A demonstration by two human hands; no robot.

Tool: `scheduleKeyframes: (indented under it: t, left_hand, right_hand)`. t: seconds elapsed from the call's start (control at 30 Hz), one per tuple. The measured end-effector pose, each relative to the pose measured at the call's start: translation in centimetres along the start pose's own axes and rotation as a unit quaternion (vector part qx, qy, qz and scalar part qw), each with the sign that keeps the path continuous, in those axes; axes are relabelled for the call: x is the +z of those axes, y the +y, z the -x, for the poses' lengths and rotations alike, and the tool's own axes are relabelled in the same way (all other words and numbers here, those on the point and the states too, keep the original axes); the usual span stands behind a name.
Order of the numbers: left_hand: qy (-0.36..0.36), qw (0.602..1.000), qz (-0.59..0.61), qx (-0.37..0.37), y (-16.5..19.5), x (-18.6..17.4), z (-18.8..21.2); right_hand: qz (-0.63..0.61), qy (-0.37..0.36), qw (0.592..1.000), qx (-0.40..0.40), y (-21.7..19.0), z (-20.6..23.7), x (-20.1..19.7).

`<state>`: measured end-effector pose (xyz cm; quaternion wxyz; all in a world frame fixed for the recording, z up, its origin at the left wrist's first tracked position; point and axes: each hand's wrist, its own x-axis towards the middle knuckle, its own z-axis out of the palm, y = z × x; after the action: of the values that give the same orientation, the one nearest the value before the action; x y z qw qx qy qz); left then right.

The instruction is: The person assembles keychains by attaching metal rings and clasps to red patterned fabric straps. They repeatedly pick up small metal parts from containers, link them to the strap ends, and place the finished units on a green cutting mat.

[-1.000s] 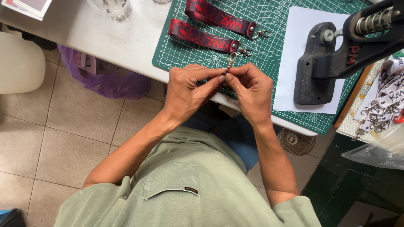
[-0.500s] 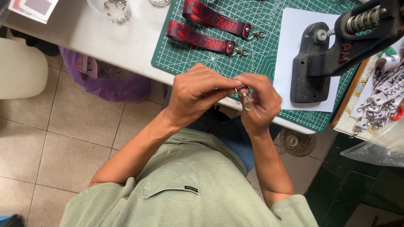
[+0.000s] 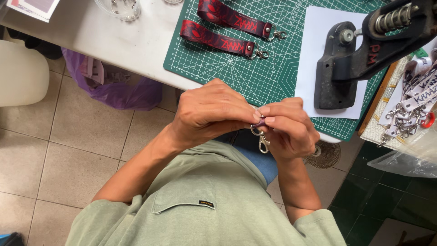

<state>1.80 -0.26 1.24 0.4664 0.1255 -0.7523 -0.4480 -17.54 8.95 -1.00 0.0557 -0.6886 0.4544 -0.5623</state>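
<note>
My left hand (image 3: 210, 115) and my right hand (image 3: 287, 127) meet in front of my chest, fingertips pinched together on a small dark strap piece with a silver swivel clasp (image 3: 262, 140) hanging below. The strap itself is mostly hidden by my fingers. On the green cutting mat (image 3: 255, 73) lie two finished dark red keychain straps (image 3: 217, 40) with metal clasps, at the far side from my hands. A black hand press (image 3: 359, 59) stands on a white sheet (image 3: 318, 54) to the right.
The white table (image 3: 114, 41) edge runs just beyond my hands. A purple plastic bag (image 3: 114, 89) hangs under the table. A clear container (image 3: 119, 8) sits at the top. A pile of white lanyards with clasps (image 3: 412, 105) lies at the right, above a clear bag.
My hands have drawn back from the mat edge toward my chest. The clasp, earlier pointing up between my fingers, now hangs down below them.
</note>
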Motion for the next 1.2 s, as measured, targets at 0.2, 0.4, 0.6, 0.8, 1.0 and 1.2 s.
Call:
scheduleKeyframes:
  t: [0.2, 0.4, 0.6, 0.8, 1.0, 1.2]
  left_hand:
    - [-0.04, 0.999, -0.009, 0.008, 0.6, -0.8, -0.3]
    - [-0.048, 0.999, -0.014, 0.006, 0.8, -0.9, -0.4]
    - [-0.049, 0.999, -0.01, 0.008, 0.8, -1.0, -0.3]
    - [-0.052, 0.999, -0.005, 0.007, 0.7, -0.8, -0.2]
    - [-0.067, 0.998, 0.016, 0.013, 0.4, -0.5, -0.1]
    - [-0.044, 0.999, -0.006, 0.007, 0.6, -0.3, 0.0]
  right_hand:
    - [-0.014, -0.049, 0.999, 0.02, -0.1, 0.1, -0.5]
    - [-0.001, -0.07, 0.998, 0.008, 0.2, 0.6, -0.8]
    - [0.004, -0.097, 0.995, -0.005, 0.5, 1.1, -0.9]
    - [-0.011, -0.114, 0.993, -0.001, 0.8, 1.3, -1.1]
    - [-0.005, -0.13, 0.991, -0.023, 0.9, 1.2, -1.2]
    - [0.017, -0.139, 0.99, -0.018, 0.8, 1.0, -1.7]
